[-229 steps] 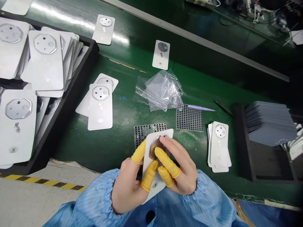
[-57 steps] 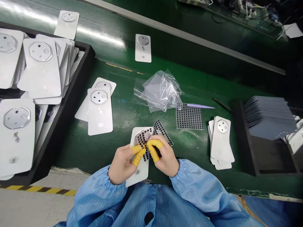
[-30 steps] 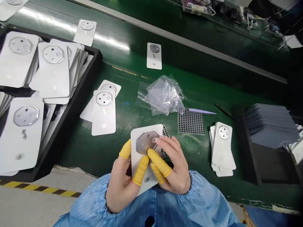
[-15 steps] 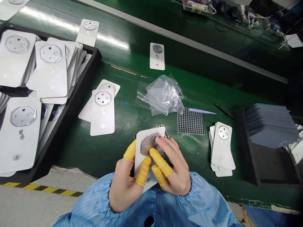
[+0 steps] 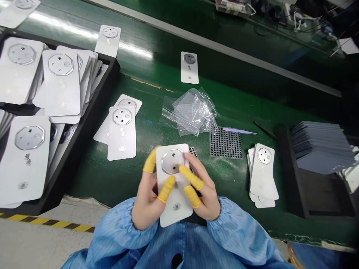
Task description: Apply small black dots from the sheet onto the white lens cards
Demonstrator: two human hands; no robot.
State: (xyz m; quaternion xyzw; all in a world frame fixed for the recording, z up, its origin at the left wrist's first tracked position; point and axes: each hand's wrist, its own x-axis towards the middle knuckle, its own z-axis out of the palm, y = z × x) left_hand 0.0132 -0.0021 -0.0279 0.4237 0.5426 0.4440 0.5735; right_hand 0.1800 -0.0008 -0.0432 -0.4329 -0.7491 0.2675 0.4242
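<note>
I hold a white phone back cover (image 5: pixel 174 194) with a silver octagonal camera plate upright in front of me. My left hand (image 5: pixel 147 196) grips its left edge, with yellow finger cots on thumb and forefinger. My right hand (image 5: pixel 200 190) grips its right edge, its cotted fingers lying over the cover beside the camera plate. A black sheet of small dots (image 5: pixel 193 151) peeks out just behind the cover on the green mat.
A black tray (image 5: pixel 84 123) at left is full of white covers (image 5: pixel 60 82). Two covers (image 5: pixel 121 130) lie on the green mat, a small stack (image 5: pixel 262 175) lies at right. A dotted sheet (image 5: pixel 226 142), crumpled clear bags (image 5: pixel 193 110) and a grey stack (image 5: pixel 319 145) lie beyond.
The cover has swung from tilted to nearly upright in my hands and risen a little. My right fingers slid off the camera plate toward the cover's right edge.
</note>
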